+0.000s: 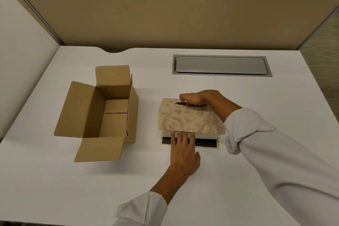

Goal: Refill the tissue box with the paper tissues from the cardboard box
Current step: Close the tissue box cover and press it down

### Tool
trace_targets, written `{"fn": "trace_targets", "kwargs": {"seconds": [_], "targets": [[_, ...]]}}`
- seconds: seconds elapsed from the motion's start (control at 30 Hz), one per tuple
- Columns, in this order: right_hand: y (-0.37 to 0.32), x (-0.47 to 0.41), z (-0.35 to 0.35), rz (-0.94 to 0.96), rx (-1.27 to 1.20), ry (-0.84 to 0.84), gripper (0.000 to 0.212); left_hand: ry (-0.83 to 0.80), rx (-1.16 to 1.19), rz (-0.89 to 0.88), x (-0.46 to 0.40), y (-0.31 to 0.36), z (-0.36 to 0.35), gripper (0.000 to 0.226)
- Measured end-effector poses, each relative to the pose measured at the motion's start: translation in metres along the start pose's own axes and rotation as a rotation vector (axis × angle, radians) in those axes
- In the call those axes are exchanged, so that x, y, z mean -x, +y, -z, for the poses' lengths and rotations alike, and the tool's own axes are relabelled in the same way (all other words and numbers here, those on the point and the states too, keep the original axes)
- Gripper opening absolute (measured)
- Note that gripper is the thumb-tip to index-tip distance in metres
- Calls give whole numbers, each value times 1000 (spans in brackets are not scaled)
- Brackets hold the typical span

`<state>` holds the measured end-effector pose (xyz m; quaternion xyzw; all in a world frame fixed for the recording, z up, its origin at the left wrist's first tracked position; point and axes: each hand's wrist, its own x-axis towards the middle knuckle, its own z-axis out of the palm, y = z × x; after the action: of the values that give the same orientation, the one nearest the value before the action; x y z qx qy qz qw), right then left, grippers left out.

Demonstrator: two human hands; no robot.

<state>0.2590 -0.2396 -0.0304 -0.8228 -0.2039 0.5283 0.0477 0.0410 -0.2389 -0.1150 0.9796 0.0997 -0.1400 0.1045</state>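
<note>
A beige tissue box cover (190, 121) with a leaf pattern stands right of centre on the white desk, raised a little above its base plate (207, 144). A stack of white paper tissues (207, 135) shows in the gap between cover and base. My right hand (203, 98) grips the cover from above, fingers hooked into the oval top slot. My left hand (183, 152) lies flat on the base with its fingertips against the cover's lower front edge. The brown cardboard box (102, 113) stands open to the left, and its inside looks bare.
A grey metal cable hatch (222, 65) is set flush into the white desk (55, 180) behind the tissue box. Tan partition walls close the back and left sides. The cardboard box's flaps spread toward the left and front.
</note>
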Motion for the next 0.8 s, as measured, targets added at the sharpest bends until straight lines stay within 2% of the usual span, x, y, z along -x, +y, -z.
{"fn": "trace_targets", "kwargs": {"seconds": [0.07, 0.13, 0.23, 0.27, 0.33, 0.43, 0.63, 0.8], "targets": [[-2, 1, -2, -12, -7, -1, 47, -114, -46, 9, 10, 6, 13, 81], [-3, 2, -4, -29, 6, 0, 44, -140, -75, -4, 20, 11, 32, 76], [-7, 4, -8, -54, -14, 2, 41, 72, 47, -38, 25, 14, 51, 57], [-8, 5, -9, -59, -16, 11, 41, 155, 56, -51, 21, 13, 53, 59], [-11, 6, -10, -61, -28, 6, 46, 249, 36, -50, 10, 10, 54, 77], [-11, 8, -12, -72, -35, 6, 56, 137, 24, -7, 0, 7, 52, 103], [-12, 19, -19, -117, -92, -58, 56, 116, -7, 31, 14, 9, 39, 96], [-13, 27, -33, -90, -60, -88, 58, 88, -19, 23, 25, 9, 21, 101]]}}
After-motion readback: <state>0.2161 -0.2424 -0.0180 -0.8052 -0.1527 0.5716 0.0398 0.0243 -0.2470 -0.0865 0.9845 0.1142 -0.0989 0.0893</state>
